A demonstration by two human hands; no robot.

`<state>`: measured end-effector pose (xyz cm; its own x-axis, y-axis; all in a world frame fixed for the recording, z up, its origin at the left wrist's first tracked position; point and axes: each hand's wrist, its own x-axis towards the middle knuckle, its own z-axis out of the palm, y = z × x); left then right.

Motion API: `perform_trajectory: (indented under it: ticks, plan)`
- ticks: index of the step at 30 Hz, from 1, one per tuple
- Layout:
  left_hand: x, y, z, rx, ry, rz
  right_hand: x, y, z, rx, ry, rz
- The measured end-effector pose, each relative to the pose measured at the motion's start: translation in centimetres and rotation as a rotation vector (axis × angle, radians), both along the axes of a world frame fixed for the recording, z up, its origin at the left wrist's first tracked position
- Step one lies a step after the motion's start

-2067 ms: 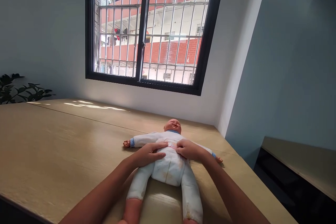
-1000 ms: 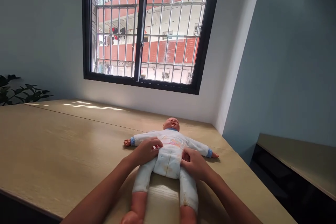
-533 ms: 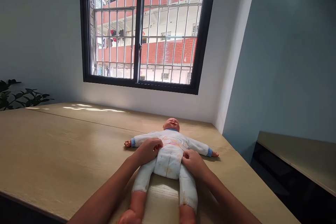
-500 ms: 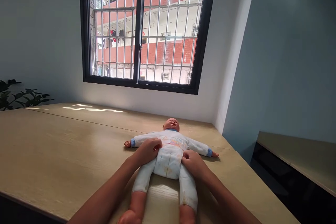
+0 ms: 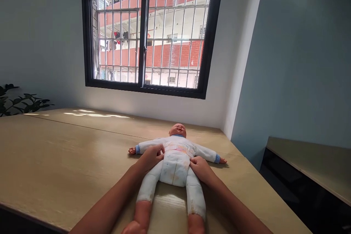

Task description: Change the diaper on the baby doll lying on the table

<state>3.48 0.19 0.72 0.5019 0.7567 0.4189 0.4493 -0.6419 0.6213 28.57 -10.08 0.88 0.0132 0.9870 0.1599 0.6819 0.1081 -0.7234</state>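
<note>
A baby doll (image 5: 177, 130) in a white top with blue cuffs lies on its back, arms spread and legs toward me. Around its hips is a white diaper (image 5: 175, 170) with a line down the front. At the diaper's left edge, by the waist, the fingers of my left hand (image 5: 151, 156) are curled in a pinch. My right hand (image 5: 202, 169) pinches the opposite edge, at the top of the doll's leg. My fingers partly hide both edges of the diaper.
The doll lies on a wide wooden table (image 5: 68, 161) with a seam across it. Behind stands a barred window (image 5: 145, 44) in a white wall. Leaves of a plant (image 5: 24, 102) show at left, and another wooden surface (image 5: 309, 161) lies at right beyond the table's edge.
My left hand has moved slightly left and its fingers have shifted at the diaper's waist. The right hand stays at its edge. The whole view has shifted a little.
</note>
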Motion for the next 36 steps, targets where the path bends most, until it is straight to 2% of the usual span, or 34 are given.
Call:
perform_trajectory:
  ticks: [5, 8, 13, 17, 21, 26, 28, 31, 36]
  plan:
    - [-0.8, -0.1, 0.1, -0.031, -0.011, -0.031, 1.3, -0.5, 0.9, -0.081, -0.034, 0.095]
    - [-1.2, -0.1, 0.2, -0.003, 0.009, -0.047, 2.0, -0.9, 1.3, -0.111, -0.084, 0.089]
    - [-0.2, -0.6, 0.5, 0.205, 0.124, 0.039, 0.9, -0.5, 0.9, 0.083, -0.215, -0.003]
    - [0.5, -1.0, 0.8, 0.249, 0.158, 0.038, 0.2, 0.0, 0.6, 0.177, -0.281, -0.052]
    - [-0.3, -0.6, 0.8, 0.205, 0.131, -0.008, 1.4, -0.1, 1.0, 0.173, -0.327, 0.024]
    - [-2.1, 0.5, 0.1, -0.045, -0.034, -0.234, 3.0, -0.6, 1.1, 0.127, -0.325, 0.142]
    - [-2.0, 0.8, -0.3, -0.047, -0.073, -0.196, 2.9, -0.4, 0.9, 0.149, -0.328, 0.130]
    - [-1.0, 0.9, -0.5, 0.038, -0.063, -0.088, 2.3, 0.1, 0.4, 0.199, -0.338, 0.076]
    - [0.3, 0.4, -0.2, 0.130, -0.042, -0.002, 1.6, 0.6, 0.0, 0.254, -0.330, 0.017]
